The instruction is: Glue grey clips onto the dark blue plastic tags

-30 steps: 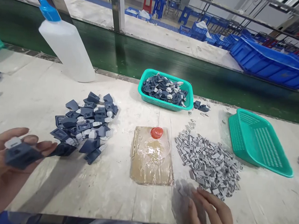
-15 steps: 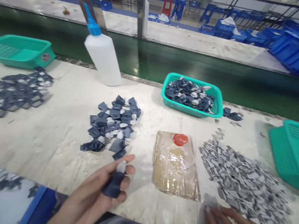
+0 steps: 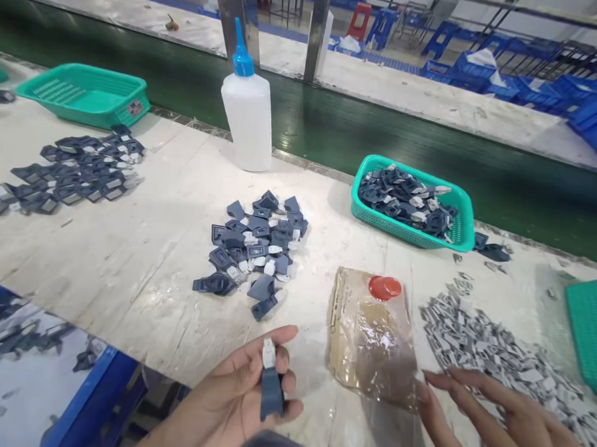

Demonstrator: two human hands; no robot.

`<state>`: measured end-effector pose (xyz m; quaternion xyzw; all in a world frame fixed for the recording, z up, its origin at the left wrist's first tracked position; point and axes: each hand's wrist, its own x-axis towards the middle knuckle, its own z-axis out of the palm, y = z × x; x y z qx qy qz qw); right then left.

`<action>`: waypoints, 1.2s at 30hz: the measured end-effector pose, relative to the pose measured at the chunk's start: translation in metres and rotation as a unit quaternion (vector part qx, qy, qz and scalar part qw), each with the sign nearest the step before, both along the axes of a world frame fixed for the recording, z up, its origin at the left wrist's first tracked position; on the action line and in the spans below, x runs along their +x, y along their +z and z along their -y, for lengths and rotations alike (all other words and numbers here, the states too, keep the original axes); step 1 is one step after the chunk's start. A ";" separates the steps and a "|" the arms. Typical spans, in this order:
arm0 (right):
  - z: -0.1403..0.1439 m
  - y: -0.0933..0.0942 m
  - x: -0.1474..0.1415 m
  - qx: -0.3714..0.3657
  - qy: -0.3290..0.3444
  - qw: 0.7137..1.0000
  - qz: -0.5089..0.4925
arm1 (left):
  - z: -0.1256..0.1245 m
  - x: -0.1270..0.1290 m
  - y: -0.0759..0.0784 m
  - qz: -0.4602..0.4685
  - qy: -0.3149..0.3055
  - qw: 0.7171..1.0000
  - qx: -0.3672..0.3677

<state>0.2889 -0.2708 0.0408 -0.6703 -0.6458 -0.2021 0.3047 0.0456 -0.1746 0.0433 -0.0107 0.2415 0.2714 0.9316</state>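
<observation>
Across the fingers of my left hand [image 3: 250, 388] lies a dark blue plastic piece [image 3: 271, 392] with a white block-like tip [image 3: 268, 353] pointing away from me. My right hand [image 3: 498, 414] is beside the right edge of a film-wrapped cardboard piece [image 3: 367, 347], thumb and forefinger pinched on a small pale plastic piece [image 3: 420, 375], mostly hidden. A blob of red glue-like paste [image 3: 385, 288] sits on the cardboard's far part. Small grey pieces [image 3: 487, 343] are heaped near and under my right hand. Beyond my left hand is a cluster of dark blue pieces with white tips [image 3: 257, 245].
A white bottle with a blue nozzle [image 3: 248, 121] stands at the back. One green basket [image 3: 462, 239] holds dark pieces; others are at left [image 3: 91, 116] and right [image 3: 593, 332]. More dark pieces [image 3: 76, 165] lie left. A blue bin [image 3: 84, 392] is below the table edge.
The view has swung left, so the table things appear further right. My right hand has risen from the near table edge to the cardboard's right edge. My left hand keeps its piece.
</observation>
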 end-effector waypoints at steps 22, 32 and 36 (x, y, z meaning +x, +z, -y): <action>-0.045 -0.009 0.000 -0.120 0.023 0.992 0.036 | 0.000 -0.013 0.009 -0.104 0.006 0.994 -0.030; -0.045 -0.008 -0.001 -0.134 0.040 0.989 0.046 | 0.006 -0.017 -0.004 -0.073 0.007 0.997 0.006; -0.046 -0.007 0.000 -0.129 0.037 0.990 0.037 | 0.004 -0.015 -0.003 -0.078 0.005 0.997 0.010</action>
